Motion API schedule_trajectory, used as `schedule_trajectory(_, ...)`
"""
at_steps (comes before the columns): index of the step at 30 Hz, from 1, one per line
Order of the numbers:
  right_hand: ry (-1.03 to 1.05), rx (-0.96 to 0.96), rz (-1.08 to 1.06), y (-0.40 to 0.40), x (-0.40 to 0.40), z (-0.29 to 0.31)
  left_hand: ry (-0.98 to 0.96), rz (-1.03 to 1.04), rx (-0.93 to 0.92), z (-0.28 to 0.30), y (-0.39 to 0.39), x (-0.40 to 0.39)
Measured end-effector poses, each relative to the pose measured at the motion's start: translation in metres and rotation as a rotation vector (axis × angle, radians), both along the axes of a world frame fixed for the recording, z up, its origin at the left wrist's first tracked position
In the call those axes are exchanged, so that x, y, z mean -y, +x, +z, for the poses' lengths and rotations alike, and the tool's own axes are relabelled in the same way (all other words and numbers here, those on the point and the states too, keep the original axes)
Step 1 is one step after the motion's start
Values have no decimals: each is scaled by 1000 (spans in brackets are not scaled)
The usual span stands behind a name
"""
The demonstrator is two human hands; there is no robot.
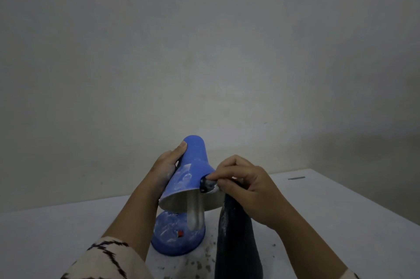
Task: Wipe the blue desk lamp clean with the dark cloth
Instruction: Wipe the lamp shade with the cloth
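The blue desk lamp stands on the white table, its shade tilted toward me with a long bulb showing inside. White smears cover the shade and the round base. My left hand grips the narrow top of the shade from the left. My right hand pinches the dark cloth against the shade's right rim. The rest of the cloth hangs down to the table.
Dark crumbs and specks lie on the table in front of the lamp base. A small dark object lies at the far right of the table. A plain wall rises close behind.
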State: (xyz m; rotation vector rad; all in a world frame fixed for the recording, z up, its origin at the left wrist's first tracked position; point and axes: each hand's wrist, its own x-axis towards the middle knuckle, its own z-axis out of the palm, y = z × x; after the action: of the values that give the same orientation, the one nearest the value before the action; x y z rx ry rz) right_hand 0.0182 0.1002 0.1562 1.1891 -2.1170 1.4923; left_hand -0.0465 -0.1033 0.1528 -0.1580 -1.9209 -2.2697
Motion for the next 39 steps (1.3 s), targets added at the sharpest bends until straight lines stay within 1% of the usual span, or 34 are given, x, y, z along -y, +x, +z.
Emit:
schedule_trajectory(3,-71,95,-56,-9,-8,-5,20,0,-21,-2,-1,0)
schedule_trajectory(5,-62,109,-105,-16,-8,-5,30,-6,-20,-2,-3,1)
schedule_trajectory(8,-40,113,-117,-22,-3,1,54,-27,-11,-1,-2,2)
schedule_trajectory(12,40,60,-139,-30,10,16,100,-65,12,0,1,2)
schedule_trajectory(17,160,-55,-222,-44,27,31,112,-101,19,0,-1,1)
schedule_trajectory(24,183,-159,-332,-60,48,50,75,-12,-10,3,-4,1)
schedule_trajectory(26,215,-174,-322,-60,50,53,44,-1,-38,5,-2,0)
schedule_trajectory(28,288,-182,-261,-56,48,53,5,16,-51,6,0,0)
schedule_trajectory(31,440,-187,-154,-48,41,55,25,-52,-37,4,3,1)
schedule_trajectory(34,528,-153,-95,-45,31,63,54,-97,-35,2,3,1)
schedule_trajectory(37,561,-121,-72,-46,26,68,75,-97,-36,2,2,1)
schedule_trajectory(39,543,-141,-98,-48,28,68,118,-85,-12,3,3,1)
